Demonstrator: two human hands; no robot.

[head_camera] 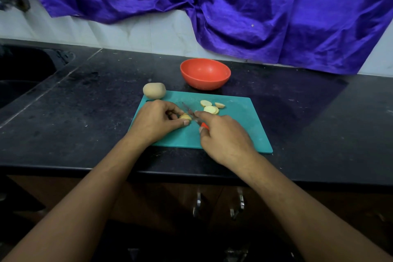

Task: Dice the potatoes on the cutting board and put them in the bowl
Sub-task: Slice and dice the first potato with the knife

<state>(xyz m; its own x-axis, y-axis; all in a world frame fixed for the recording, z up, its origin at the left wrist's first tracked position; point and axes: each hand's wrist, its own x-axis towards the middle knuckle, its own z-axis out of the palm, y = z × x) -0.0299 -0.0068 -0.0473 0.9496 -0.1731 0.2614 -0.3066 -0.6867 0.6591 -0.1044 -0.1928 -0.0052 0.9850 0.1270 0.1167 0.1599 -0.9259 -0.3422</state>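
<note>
**Head view: both hands at work on a potato piece on the board**

The left hand (158,120) curls over a small potato piece (185,116), pinching it between fingertips and thumb and pinning it to the teal cutting board (244,125). The right hand (223,138), just beside it, grips a knife (192,114) by its orange handle, with the index finger stretched along the back of the blade. The blade angles away from the right hand, and its edge meets the potato piece at the left hand's fingertips.

Just beyond the right hand's index finger, a few pale potato slices (210,108) lie on the board, two of them overlapping. Beyond the left hand's knuckles a whole potato (154,91), unpeeled, sits at the board's far corner, partly over its edge. The red bowl (204,83) stands past both hands, off the board on the black surface (85,112); its visible inside shows no potato.

Well out from the left hand a dark sink (21,70) is sunk into the surface. A purple cloth (276,17) hangs on the wall behind the bowl. Below the forearms, metal cabinet handles (197,204) show under the surface's front edge.
</note>
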